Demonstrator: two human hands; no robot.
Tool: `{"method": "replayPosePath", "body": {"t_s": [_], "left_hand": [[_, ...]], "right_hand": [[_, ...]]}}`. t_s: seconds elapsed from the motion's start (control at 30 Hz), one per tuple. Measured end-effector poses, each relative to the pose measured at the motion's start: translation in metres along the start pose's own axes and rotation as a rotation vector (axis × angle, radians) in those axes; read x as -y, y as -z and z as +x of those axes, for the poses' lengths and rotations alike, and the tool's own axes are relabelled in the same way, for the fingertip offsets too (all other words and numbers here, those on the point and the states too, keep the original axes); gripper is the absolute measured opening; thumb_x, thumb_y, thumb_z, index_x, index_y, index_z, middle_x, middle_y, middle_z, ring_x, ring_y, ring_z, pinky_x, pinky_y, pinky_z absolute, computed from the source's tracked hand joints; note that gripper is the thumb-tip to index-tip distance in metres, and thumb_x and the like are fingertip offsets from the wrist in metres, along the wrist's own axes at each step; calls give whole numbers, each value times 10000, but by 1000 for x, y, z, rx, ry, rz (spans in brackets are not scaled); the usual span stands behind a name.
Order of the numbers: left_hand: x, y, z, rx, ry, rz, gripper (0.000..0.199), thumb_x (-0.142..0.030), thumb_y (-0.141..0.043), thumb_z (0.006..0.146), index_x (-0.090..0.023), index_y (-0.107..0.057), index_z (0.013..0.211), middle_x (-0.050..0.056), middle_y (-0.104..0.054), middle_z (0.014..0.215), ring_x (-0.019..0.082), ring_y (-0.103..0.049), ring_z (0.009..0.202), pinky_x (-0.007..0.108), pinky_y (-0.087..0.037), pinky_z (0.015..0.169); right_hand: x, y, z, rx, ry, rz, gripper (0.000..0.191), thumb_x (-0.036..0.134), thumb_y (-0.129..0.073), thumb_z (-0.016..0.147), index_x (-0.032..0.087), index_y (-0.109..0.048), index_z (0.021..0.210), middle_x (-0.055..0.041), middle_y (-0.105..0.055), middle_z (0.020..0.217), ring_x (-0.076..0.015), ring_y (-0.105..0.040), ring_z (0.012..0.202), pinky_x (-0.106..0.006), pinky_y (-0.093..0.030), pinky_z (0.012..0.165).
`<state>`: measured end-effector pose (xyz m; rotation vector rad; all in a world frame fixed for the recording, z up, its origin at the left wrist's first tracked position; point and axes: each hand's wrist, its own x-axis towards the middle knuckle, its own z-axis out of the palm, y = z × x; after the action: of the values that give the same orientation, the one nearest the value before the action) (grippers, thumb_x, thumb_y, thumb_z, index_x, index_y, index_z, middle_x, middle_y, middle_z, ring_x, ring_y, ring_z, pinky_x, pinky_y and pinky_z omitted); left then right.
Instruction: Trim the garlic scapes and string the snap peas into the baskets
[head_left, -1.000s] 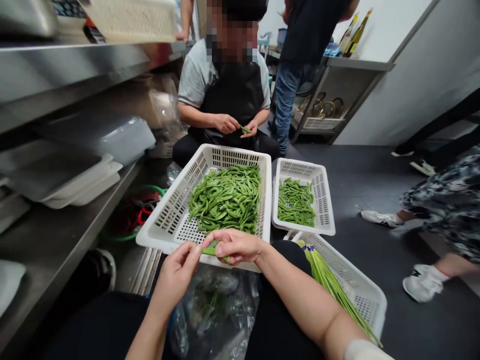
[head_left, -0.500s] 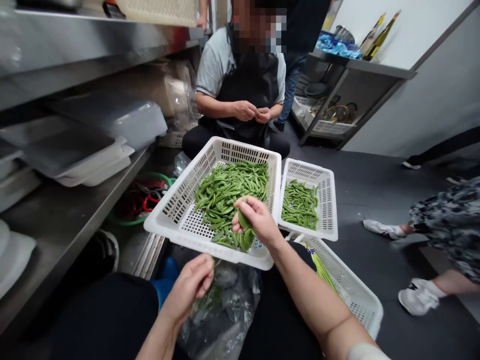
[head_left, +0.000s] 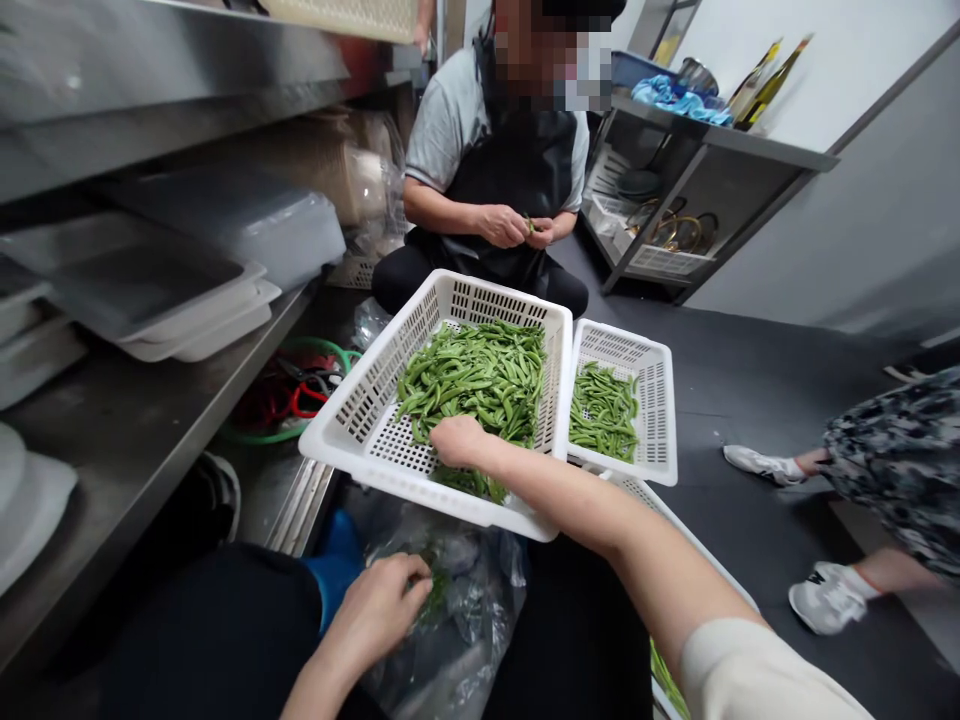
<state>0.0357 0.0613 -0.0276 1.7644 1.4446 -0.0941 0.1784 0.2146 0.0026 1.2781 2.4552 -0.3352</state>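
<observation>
My right hand (head_left: 459, 441) reaches into the large white basket (head_left: 397, 487), low over the green pea pods (head_left: 480, 372). Its fingers curl downward, and whatever they hold is hidden beneath the hand. My left hand (head_left: 385, 600) hangs over a clear plastic bag (head_left: 476, 640) between my knees. Thumb and fingers there are slightly apart, with nothing visible between them. Green scraps (head_left: 435, 598) show in the bag beside the fingertips. A smaller white basket (head_left: 658, 400) of pods (head_left: 604, 412) stands against the large basket's right side.
Across the baskets a person in a black apron (head_left: 510, 170) holds a small green piece. On the left is a steel shelf (head_left: 187, 425) with plastic trays (head_left: 180, 290); scissors (head_left: 307, 395) lie in a green-rimmed basket. At right are another person's shoes (head_left: 832, 597).
My right hand has gone left and down onto the pods; the pods seen in it before are now out of sight. My left hand has lowered over the bag and its pinch has loosened.
</observation>
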Motion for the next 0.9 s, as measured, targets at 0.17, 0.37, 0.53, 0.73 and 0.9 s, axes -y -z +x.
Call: {"method": "replayPosePath", "body": {"t_s": [0.17, 0.37, 0.53, 0.73, 0.9], "left_hand": [[-26, 49, -2, -337, -91, -326, 341, -459, -379, 809, -207, -526, 634, -26, -523, 559, 151, -509, 567, 241, -363, 556], [-55, 75, 25, -397, -136, -621, 356, -527, -410, 709, -203, -549, 662, -48, -464, 515, 119, -395, 443, 237, -313, 461], [-70, 73, 31, -305, -148, -728, 330, -523, -419, 654, -208, -501, 595, -59, -412, 473, 109, -336, 407, 235, -283, 429], [-64, 73, 42, -345, -164, -628, 294, -478, -418, 674, -216, -462, 548, -35, -424, 491, 139, -392, 482, 242, -312, 464], [-49, 73, 58, -291, -237, -472, 403, -582, -452, 707, -224, -513, 531, 1, -493, 496, 180, -469, 522, 268, -407, 502]], "right_hand": [[-29, 14, -41, -171, 58, 272, 270, 217, -489, 880, 171, -682, 1063, -79, -714, 987, -171, -653, 892, -239, -450, 739], [-25, 10, -83, -479, 278, 686, 186, 160, -526, 854, 117, -701, 899, -50, -690, 798, -111, -593, 725, -193, -398, 686], [-24, 6, -91, -514, 224, 504, 165, 81, -523, 784, 154, -671, 785, -23, -629, 710, -113, -531, 672, -194, -344, 618], [-28, 9, -95, -513, 204, 384, 150, 132, -512, 794, 175, -652, 827, -26, -657, 771, -130, -573, 724, -207, -355, 623], [-28, 9, -98, -514, 220, 302, 200, 213, -518, 794, 230, -640, 952, -7, -689, 874, -148, -623, 805, -223, -377, 599]]}}
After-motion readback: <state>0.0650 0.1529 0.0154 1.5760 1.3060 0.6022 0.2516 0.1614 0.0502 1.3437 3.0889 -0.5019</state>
